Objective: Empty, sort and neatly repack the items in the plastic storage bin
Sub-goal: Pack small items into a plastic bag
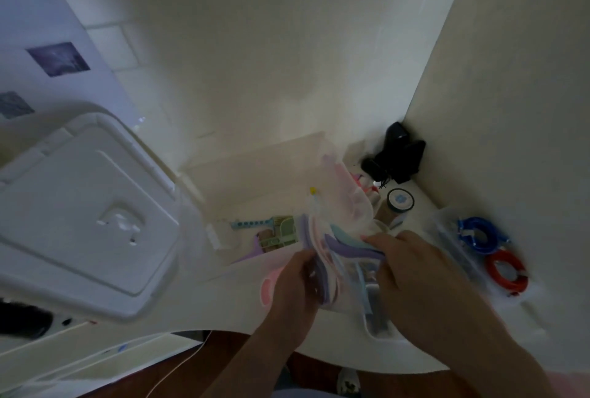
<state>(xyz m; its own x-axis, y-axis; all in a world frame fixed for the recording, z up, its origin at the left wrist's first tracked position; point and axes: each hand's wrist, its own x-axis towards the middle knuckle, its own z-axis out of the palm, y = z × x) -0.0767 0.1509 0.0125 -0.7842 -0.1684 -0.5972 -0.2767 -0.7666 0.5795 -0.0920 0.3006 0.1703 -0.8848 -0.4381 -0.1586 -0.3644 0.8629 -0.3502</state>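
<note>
Both hands, left hand (295, 281) and right hand (412, 273), pinch a clear plastic bag of pastel pieces (338, 257) above the translucent plastic storage bin (255, 158). Emptying looks partway: red and blue coiled cords (491, 247) lie right of the bin, green pieces remain inside.

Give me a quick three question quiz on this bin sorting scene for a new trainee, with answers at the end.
1. True or false: both hands hold the clear bag of pastel items.
2. Which coil lies nearer the person: the blue coil or the red coil?
3. Fill in: the white lid lies to the ___ of the storage bin.

Key
1. True: left hand and right hand both have a grip on it.
2. Red.
3. Left.
</note>
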